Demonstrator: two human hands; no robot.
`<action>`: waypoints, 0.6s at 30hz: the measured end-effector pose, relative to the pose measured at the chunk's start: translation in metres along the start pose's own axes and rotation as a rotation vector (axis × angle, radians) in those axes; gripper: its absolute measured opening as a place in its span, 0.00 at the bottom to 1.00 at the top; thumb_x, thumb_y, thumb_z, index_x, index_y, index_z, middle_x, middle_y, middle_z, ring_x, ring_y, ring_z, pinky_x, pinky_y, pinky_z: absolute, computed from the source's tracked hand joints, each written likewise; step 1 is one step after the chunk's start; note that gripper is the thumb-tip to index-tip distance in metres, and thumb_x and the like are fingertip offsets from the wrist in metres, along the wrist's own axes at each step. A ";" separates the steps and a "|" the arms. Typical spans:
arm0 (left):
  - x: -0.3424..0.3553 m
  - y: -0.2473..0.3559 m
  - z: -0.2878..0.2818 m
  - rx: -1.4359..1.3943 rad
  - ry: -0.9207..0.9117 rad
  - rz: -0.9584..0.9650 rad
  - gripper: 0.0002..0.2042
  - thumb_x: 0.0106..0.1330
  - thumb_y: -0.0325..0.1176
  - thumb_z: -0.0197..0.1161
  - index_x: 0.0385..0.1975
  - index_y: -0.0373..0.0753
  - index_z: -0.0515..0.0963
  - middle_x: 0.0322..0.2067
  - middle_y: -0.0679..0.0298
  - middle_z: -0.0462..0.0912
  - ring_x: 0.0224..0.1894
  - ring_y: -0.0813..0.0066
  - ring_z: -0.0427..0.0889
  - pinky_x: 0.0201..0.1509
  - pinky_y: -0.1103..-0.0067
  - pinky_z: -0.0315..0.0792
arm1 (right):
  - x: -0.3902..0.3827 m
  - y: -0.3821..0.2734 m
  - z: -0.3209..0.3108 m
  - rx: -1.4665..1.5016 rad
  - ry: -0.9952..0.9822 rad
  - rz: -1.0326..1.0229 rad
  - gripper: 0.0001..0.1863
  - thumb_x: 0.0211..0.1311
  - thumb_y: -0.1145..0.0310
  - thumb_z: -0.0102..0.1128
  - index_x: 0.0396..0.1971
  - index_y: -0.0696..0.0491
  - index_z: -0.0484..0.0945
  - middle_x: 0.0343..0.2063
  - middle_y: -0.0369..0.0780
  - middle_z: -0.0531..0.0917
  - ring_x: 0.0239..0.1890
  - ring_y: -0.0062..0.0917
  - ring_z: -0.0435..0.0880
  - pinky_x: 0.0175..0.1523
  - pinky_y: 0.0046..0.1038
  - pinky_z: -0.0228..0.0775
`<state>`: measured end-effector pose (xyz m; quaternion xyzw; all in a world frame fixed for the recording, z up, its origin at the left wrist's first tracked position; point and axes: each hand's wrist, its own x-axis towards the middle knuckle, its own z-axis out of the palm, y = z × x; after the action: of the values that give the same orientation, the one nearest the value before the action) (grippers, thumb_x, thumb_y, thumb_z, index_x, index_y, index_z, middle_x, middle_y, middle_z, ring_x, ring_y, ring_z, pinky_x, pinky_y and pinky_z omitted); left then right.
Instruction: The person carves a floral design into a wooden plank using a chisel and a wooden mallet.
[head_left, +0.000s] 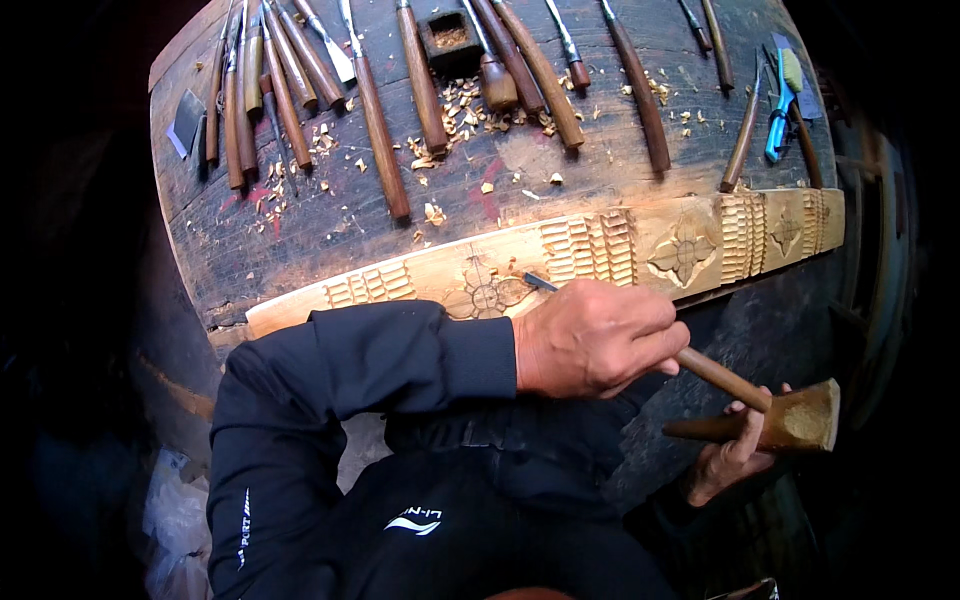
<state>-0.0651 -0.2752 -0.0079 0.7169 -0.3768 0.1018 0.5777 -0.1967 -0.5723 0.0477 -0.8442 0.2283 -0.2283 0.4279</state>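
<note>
While the left hand [595,338] grips the chisel [640,335], hiding its shaft, the right hand [735,455] clasps the mallet [775,420].

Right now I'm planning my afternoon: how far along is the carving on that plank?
Done: right-end flowers and ribbing on the plank. In hand: left hand sets a chisel at the middle rosette; right hand holds the mallet. Left: the plank's bare left end.

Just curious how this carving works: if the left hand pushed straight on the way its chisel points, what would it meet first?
The left hand aims the chisel up and leftward; its tip already sits at the wooden board, by the round flower carving. It would likely bite into that carving first, though exact contact is hard to judge.
</note>
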 end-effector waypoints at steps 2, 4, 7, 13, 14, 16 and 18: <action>0.000 0.001 0.004 -0.004 0.014 0.049 0.14 0.72 0.36 0.75 0.48 0.34 0.85 0.30 0.62 0.77 0.28 0.65 0.83 0.28 0.69 0.76 | 0.000 0.000 -0.002 -0.029 -0.031 0.007 0.32 0.75 0.63 0.66 0.73 0.61 0.71 0.62 0.49 0.81 0.53 0.30 0.88 0.58 0.32 0.86; 0.000 0.001 0.002 -0.012 0.029 0.045 0.14 0.71 0.36 0.75 0.47 0.33 0.85 0.30 0.62 0.77 0.28 0.65 0.83 0.28 0.69 0.75 | -0.002 -0.002 0.005 -0.051 -0.035 0.003 0.34 0.75 0.62 0.67 0.74 0.61 0.70 0.61 0.49 0.81 0.53 0.29 0.88 0.59 0.31 0.85; 0.001 0.001 -0.001 -0.029 0.021 0.028 0.14 0.72 0.37 0.76 0.47 0.33 0.85 0.30 0.62 0.78 0.28 0.66 0.83 0.28 0.69 0.75 | -0.002 -0.010 0.015 -0.068 -0.026 -0.028 0.33 0.76 0.64 0.68 0.74 0.61 0.70 0.59 0.48 0.82 0.52 0.28 0.88 0.58 0.31 0.85; -0.001 0.002 0.001 -0.059 0.001 -0.002 0.13 0.72 0.37 0.75 0.48 0.35 0.85 0.31 0.63 0.78 0.28 0.66 0.83 0.28 0.69 0.75 | -0.002 -0.023 0.011 -0.349 -0.031 -0.313 0.24 0.80 0.74 0.66 0.70 0.61 0.72 0.59 0.46 0.86 0.55 0.28 0.89 0.59 0.34 0.85; -0.001 0.002 0.000 -0.054 -0.005 -0.008 0.13 0.72 0.37 0.75 0.48 0.36 0.85 0.31 0.63 0.78 0.28 0.65 0.83 0.28 0.69 0.75 | -0.008 -0.026 0.015 -0.334 -0.002 -0.255 0.25 0.80 0.74 0.67 0.70 0.61 0.72 0.59 0.46 0.86 0.56 0.28 0.89 0.60 0.35 0.84; -0.001 0.001 -0.002 -0.062 -0.004 -0.003 0.13 0.73 0.37 0.75 0.47 0.36 0.85 0.31 0.63 0.78 0.28 0.65 0.83 0.28 0.69 0.75 | -0.021 -0.020 0.013 -0.317 0.015 -0.105 0.25 0.80 0.71 0.69 0.70 0.60 0.73 0.60 0.47 0.86 0.59 0.32 0.90 0.66 0.39 0.82; -0.001 0.002 -0.003 -0.066 -0.007 -0.003 0.12 0.73 0.37 0.75 0.47 0.36 0.85 0.30 0.63 0.78 0.28 0.65 0.83 0.28 0.69 0.74 | -0.018 -0.017 0.012 -0.374 0.037 -0.195 0.24 0.81 0.70 0.68 0.70 0.59 0.74 0.62 0.47 0.85 0.61 0.34 0.88 0.69 0.40 0.80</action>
<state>-0.0659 -0.2727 -0.0062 0.6984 -0.3809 0.0859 0.5997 -0.2005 -0.5454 0.0516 -0.9226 0.1919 -0.2379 0.2354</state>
